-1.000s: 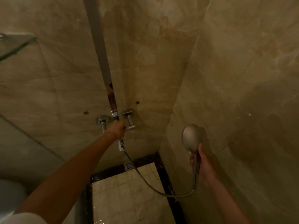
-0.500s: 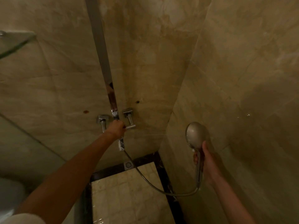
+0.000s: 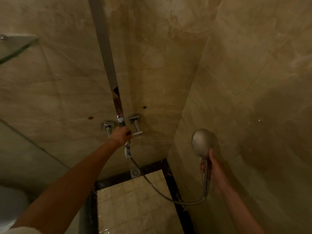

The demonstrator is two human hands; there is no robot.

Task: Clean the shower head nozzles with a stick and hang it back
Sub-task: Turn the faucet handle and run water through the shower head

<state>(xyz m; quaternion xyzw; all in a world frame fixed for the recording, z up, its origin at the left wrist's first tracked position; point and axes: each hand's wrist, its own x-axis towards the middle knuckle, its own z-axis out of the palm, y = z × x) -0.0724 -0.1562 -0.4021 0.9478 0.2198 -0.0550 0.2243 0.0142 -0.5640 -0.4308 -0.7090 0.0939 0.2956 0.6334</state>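
The shower head (image 3: 201,142) is held upright at the right of the scene, close to the right-hand marble wall (image 3: 261,81), its handle grasped by the curled fingers of the right hand (image 3: 213,169). From the handle's lower end a metal hose (image 3: 152,183) is looped down over the tiled floor (image 3: 135,208) and up to the mixer valve (image 3: 121,125) on the far wall, where the left hand (image 3: 120,135) is clenched around the fitting between two chrome mounts. A vertical riser pipe (image 3: 104,48) is fixed above the valve, a floor drain (image 3: 135,173) is set in the far dark border, and a glass shelf (image 3: 15,48) is mounted at far left.
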